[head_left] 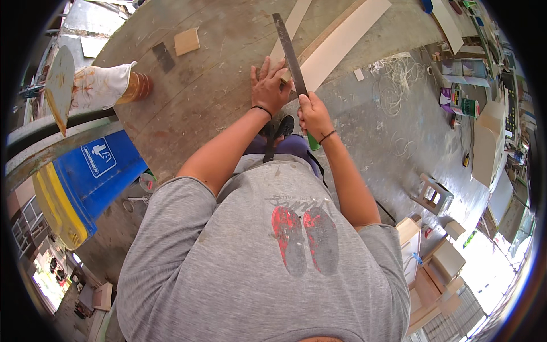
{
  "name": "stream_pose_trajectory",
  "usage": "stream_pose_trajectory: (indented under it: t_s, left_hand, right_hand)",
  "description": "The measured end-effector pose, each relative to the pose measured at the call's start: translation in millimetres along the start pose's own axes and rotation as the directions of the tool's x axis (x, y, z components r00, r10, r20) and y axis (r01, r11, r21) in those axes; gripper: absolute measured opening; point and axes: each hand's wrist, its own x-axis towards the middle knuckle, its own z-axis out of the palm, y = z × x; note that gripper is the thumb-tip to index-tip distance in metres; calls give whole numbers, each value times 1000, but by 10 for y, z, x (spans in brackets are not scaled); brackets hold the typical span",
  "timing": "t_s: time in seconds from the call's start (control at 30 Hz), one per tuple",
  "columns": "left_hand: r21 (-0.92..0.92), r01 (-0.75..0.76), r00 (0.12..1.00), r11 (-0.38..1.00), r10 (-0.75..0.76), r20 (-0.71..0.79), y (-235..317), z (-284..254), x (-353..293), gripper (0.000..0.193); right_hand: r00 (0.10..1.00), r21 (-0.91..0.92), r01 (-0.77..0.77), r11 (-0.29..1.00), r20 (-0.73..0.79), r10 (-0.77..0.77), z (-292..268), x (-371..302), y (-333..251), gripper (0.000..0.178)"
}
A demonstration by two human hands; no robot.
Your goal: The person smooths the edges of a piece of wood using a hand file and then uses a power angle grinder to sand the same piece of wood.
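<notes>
My right hand (pixel 315 118) is closed around the green handle of a long flat file (pixel 289 52). The dark blade points away from me and slants up to the left. It passes close beside my left hand (pixel 270 90), near the workbench edge. My left hand grips the near end of a narrow pale wooden strip (pixel 293 27), fingers spread over it and thumb at its end. Whether the file touches the strip I cannot tell. Just right of the blade, a wider pale board (pixel 345 43) lies beside a thin brown strip.
The wooden workbench (pixel 194 85) carries a small wood square (pixel 187 41) and a dark flat piece (pixel 164 56). At left are a bucket (pixel 135 87) with a white sack and a blue bin (pixel 99 165). Tangled string (pixel 393 82) and tins (pixel 469 108) lie on the right.
</notes>
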Motion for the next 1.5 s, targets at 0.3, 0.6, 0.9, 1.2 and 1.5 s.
stream_pose_trajectory:
  t_s: [0.3, 0.6, 0.9, 1.2, 1.5]
  left_hand:
    - [15, -1, 1000, 1000, 0, 26, 15, -1, 10, 41]
    - [40, -20, 1000, 999, 19, 9, -1, 27, 5, 40]
    - [59, -56, 998, 997, 55, 14, -39, -1, 12, 41]
    - [-76, 24, 997, 997, -18, 72, -38, -14, 48, 52]
    - [-727, 601, 794, 334, -355, 493, 141, -689, 409, 44]
  right_hand:
    - [999, -21, 32, 999, -39, -33, 37, -33, 73, 20]
    - [998, 19, -44, 999, -54, 45, -96, -176, 125, 23]
    - [999, -6, 4, 1000, -52, -4, -55, -128, 66, 25]
    - [994, 83, 82, 993, 64, -88, 131, -170, -82, 24]
    - [958, 300, 268, 915, -182, -221, -703, -874, 44, 14]
